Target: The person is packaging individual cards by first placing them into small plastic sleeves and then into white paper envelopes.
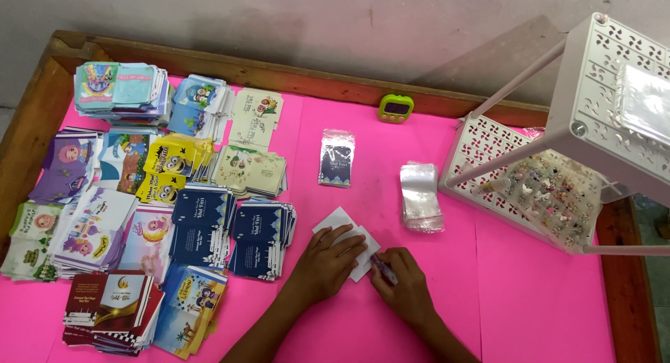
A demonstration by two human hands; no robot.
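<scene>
My left hand (326,257) lies flat with its fingers spread on a small white card (340,219) on the pink table top (530,300), pressing it down. My right hand (401,283) is curled beside it at the card's lower right corner and grips a small purple stick-shaped thing (384,269), its tip against the card. Above the card lies a dark blue envelope sealed in a clear sleeve (336,158). A stack of clear plastic sleeves (421,195) lies to the right.
Many stacks of printed envelopes (146,195) cover the left half of the table. A green timer (396,107) stands at the back edge. A white perforated rack (579,132) on the right holds small trinkets (551,195).
</scene>
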